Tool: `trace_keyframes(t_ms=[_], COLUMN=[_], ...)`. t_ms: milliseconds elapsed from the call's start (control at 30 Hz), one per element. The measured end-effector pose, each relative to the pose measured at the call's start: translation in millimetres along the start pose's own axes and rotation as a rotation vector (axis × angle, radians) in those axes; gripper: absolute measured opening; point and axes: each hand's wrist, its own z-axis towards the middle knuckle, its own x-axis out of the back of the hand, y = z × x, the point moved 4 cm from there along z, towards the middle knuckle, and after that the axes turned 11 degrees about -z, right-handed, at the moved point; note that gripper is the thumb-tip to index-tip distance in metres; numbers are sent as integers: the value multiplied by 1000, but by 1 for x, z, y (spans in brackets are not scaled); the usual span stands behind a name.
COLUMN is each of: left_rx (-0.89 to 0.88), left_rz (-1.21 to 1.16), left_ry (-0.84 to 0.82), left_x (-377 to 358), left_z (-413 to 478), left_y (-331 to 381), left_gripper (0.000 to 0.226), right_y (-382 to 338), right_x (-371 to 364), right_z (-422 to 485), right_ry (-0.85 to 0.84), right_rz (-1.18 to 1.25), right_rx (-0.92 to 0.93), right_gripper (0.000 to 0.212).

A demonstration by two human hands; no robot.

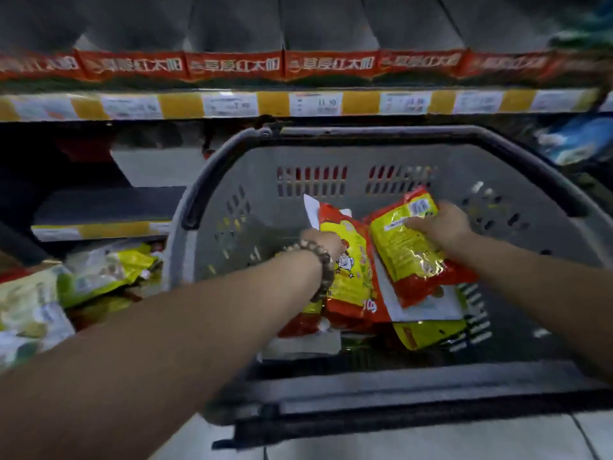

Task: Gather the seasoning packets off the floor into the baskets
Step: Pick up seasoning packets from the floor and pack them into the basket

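A grey plastic basket point(258, 161) is being reached into by both arms. Its round rim and dark handle point(202, 180) are sitting out at the sides, so lots of room is being left in the middle. A shiny red-yellow pkt point(351, 277) is being gripped at its L edge by the L hand point(323, 242), w/ fingers tucked behind it. A 2nd pkt point(408, 247), crinkly and bright, is being held at its top R corner by the R hand point(441, 225), fingers curled over it. Both are being kept inside the basket, above more flat pkts point(428, 333) on its slotted bottom. A bead bracelet point(320, 260) is being worn on the L wrist. Soft green-yellow pkts point(109, 270) are lying heaped on the floor, just L of the basket. A shelf edge point(275, 104) w/ price tags is being seen behind.
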Motion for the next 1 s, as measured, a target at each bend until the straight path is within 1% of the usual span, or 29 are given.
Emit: trace_keyframes(t_ms=[33, 67, 133, 167, 233, 267, 300, 333, 367, 433, 500, 567, 633, 700, 733, 800, 867, 900, 933, 1000], left_rx=[7, 10, 60, 72, 119, 131, 133, 135, 149, 161, 152, 125, 115, 125, 93, -72, -233, -250, -224, -145], left_rz=[95, 126, 83, 53, -112, -160, -178, -179, -165, -66, 56, 209, 353, 425, 443, 435, 425, 451, 506, 644], left_ry=[-12, -41, -101, -76, 62, 111, 141, 158, 178, 211, 266, 310, 309, 308, 305, 269, 121, 26, -50, -110], left_x=[-9, -17, -30, -30, -27, -26, -25, -25, -22, -13, 1, 12, 18, 19, 17, 3, -22, -36, -49, -65], left_z=[7, 14, 30, 39, 50, 52, 54, 55, 56, 59, 62, 64, 61, 57, 55, 52, 48, 47, 46, 49], left_y=[1, 0, -14, -24, -43, -49, -53, -56, -57, -57, -54, -54, -56, -59, -59, -53, -50, -53, -59, -68], left_gripper=[43, 43, 44, 50, 69, 79, 86, 88, 83, 62, 44, 46, 58, 72, 74, 68, 65, 69, 76, 85], right_y=[7, 14, 26, 30, 37, 38, 40, 38, 36, 32, 28, 27, 27, 25, 25, 23, 22, 23, 25, 28], right_x=[-8, -15, -26, -29, -32, -33, -32, -29, -25, -22, -24, -32, -44, -54, -57, -64, -71, -74, -77, -82], right_z=[3, 6, 10, 11, 17, 20, 23, 24, 24, 27, 28, 24, 17, 10, 7, 3, -1, -3, -5, -7], right_ry=[-21, -32, -29, -20, 1, 6, 12, 21, 37, 31, -35, -126, -236, -331, -361, -419, -487, -509, -521, -516], right_rz=[-16, -28, -3, 35, 43, -3, -78, -187, -305, -463, -507, -552, -576, -557, -556, -554, -558, -571, -593, -646], right_rx=[-3, -12, -50, -79, -118, -118, -110, -85, -44, 35, 39, 56, 90, 107, 115, 137, 167, 178, 190, 211], right_gripper=[26, 24, 21, 17, 16, 22, 34, 41, 44, 49, 57, 64, 73, 83, 89, 99, 106, 110, 114, 122])
